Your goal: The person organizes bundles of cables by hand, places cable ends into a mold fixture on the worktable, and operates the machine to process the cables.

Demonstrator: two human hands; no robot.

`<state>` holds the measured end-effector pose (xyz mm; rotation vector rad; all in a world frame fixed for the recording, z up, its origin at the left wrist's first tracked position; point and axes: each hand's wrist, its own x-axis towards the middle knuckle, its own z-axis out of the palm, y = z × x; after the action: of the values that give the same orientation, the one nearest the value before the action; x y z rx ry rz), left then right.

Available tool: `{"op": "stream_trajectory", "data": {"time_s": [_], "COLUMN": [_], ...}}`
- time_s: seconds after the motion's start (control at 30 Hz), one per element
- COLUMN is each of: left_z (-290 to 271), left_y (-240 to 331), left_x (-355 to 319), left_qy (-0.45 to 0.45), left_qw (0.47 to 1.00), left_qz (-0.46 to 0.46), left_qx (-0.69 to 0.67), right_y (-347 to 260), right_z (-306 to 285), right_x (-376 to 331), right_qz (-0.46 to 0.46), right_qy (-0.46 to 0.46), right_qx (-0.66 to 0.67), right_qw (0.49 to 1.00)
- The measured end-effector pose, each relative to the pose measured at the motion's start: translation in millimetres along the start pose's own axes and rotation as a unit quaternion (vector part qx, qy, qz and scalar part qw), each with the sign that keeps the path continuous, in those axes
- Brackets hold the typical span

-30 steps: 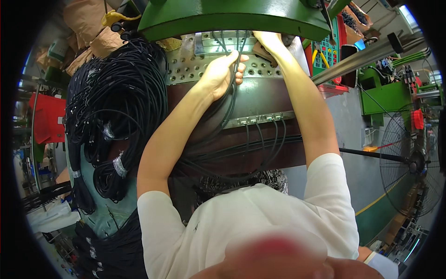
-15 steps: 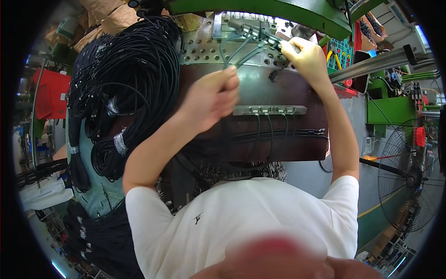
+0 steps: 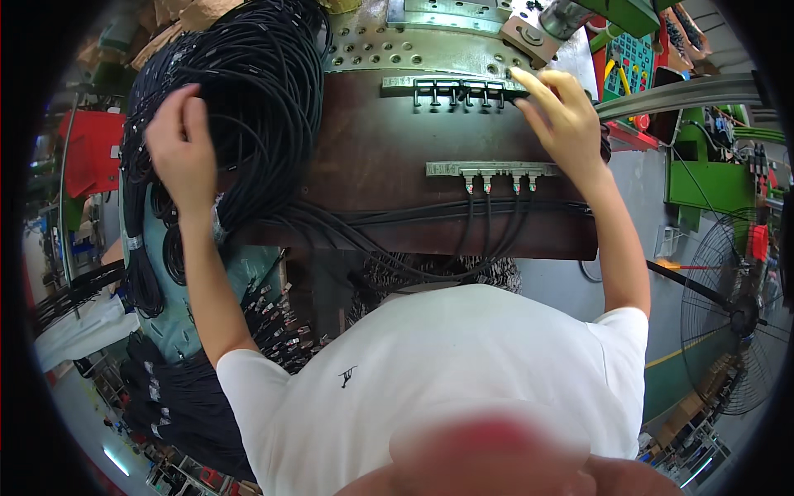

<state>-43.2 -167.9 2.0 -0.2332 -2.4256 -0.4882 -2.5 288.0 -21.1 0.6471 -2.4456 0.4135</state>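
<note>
Left hand (image 3: 178, 145) is in the hanging bundle of black cables (image 3: 248, 107) off the left edge of the brown work plate (image 3: 372, 198), fingers loosely curled into the strands, nothing clearly pinched yet. Right hand (image 3: 562, 120) is open, fingertips resting on the right end of the upper metal fixture bar (image 3: 459, 85) near the plate's far edge, gripping nothing

The lower fixture bar (image 3: 492, 171) sits mid-plate and looks fully loaded: four cables (image 3: 488, 223) run down from it and sweep left along the near edge. The upper bar's slots look empty (hard to be sure at this angle)

How we'd do this step well, in our judgement:
- separate one cable from the bundle before pulling, or we drag several strands
- find the plug end first, draw along the strand rather than across it
- hold the right hand at the target slot as a guide
- seat the plug square in its slot, route the lead left with the others so it doesn't cross them
</note>
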Motion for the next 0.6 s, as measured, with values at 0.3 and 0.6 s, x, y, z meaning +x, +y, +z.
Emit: {"op": "stream_trajectory", "data": {"time_s": [0.3, 0.6], "left_z": [37, 53], "left_y": [188, 235], "left_x": [-57, -22], "left_qy": [-0.62, -0.565], "left_qw": [0.708, 0.444], "left_qz": [0.047, -0.343], "left_qx": [-0.334, -0.605], "right_y": [-39, -14], "right_z": [-10, 25], "right_x": [-54, 67], "right_qz": [-0.015, -0.011], "right_qy": [-0.165, 0.007], "right_qx": [0.101, 0.162], "right_qw": [0.981, 0.987]}}
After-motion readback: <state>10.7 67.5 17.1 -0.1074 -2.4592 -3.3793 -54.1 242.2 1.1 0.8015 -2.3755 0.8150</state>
